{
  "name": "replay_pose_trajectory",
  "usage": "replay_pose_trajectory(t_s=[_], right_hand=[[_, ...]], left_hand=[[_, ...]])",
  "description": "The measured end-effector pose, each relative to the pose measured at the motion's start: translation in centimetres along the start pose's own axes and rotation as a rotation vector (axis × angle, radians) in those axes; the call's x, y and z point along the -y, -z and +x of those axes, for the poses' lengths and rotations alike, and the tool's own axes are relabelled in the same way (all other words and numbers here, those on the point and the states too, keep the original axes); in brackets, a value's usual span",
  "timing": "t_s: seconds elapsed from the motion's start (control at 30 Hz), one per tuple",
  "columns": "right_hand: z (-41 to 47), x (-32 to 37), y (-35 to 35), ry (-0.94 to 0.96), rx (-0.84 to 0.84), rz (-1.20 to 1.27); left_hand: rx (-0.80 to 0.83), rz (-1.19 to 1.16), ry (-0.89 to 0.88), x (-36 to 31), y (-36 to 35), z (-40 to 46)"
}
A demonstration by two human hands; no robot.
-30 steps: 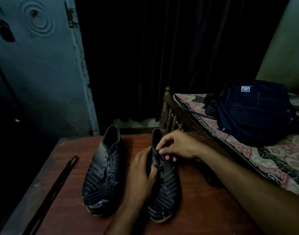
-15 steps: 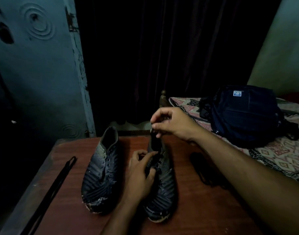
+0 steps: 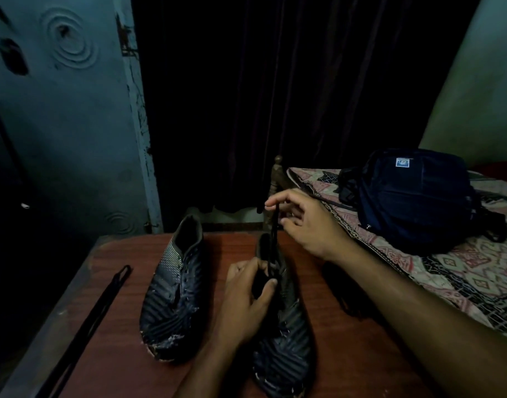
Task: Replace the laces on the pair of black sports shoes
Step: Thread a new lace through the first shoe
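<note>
Item 1, nearest: right shoe (image 3: pixel 283 334), black, toe toward the viewer, is being steadied on the table (image 3: pixel 347 366). The left hand (image 3: pixel 246 300) is being curled over its throat, thumb and fingers pressed against the upper near the eyelets.

Item 2: left shoe (image 3: pixel 174 294), black with a scuffed toe, is being left untouched just beside the first, its eyelet rows apparently showing no lace.

Item 3: a long dark lace (image 3: pixel 94 314) is lying slack along the table's left edge, well apart from both shoes.

Item 4: a black lace strand (image 3: pixel 273 237) is being drawn upward out of the right shoe, pinched at its top between thumb and forefinger of the right hand (image 3: pixel 306 222); the other fingers are being held loosely spread.

Item 5: a dark tangle, possibly more lace, is being shadowed under the right forearm; it cannot be identified.

Item 6, farthest: a dark backpack (image 3: pixel 413 196) is resting on a patterned bed cover (image 3: pixel 462 271), before a dark curtain (image 3: pixel 275 96).

Risks, as judged: the strand may be snagged at an eyelet if pulled at an angle, and the shoe may be tipped or dragged if the left hand's pressure is eased. In dim light, an eyelet may be missed.
</note>
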State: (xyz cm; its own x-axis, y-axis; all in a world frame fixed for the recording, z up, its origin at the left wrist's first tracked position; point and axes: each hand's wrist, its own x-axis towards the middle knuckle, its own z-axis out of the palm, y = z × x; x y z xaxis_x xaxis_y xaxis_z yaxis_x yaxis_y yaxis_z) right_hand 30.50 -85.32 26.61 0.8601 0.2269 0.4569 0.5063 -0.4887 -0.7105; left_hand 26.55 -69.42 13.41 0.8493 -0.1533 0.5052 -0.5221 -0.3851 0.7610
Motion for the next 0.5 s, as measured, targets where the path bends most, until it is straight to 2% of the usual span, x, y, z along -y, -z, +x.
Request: replay_pose_trajectory(t_s=[0.1, 0.2, 0.27, 0.37, 0.5], right_hand=[[-0.2, 0.2, 0.2, -0.018, -0.063, 0.171], [0.5, 0.6, 0.9, 0.005, -0.171, 0.236], [0.9, 0.6, 1.1, 0.033, -0.234, 0.128], [0.8, 0.0, 1.2, 0.072, -0.201, -0.038], [0.4, -0.5, 1.5, -0.017, -0.196, 0.19]], left_hand=[[-0.007, -0.038, 0.036, -0.3, 0.1, 0.1], [-0.038, -0.085, 0.085, -0.2, 0.0, 0.1], [-0.048, -0.247, 0.124, -0.1, 0.0, 0.3], [-0.05, -0.514, 0.165, -0.1, 0.6, 0.9], [0.003, -0.738, 0.23, -0.5, 1.0, 1.0]])
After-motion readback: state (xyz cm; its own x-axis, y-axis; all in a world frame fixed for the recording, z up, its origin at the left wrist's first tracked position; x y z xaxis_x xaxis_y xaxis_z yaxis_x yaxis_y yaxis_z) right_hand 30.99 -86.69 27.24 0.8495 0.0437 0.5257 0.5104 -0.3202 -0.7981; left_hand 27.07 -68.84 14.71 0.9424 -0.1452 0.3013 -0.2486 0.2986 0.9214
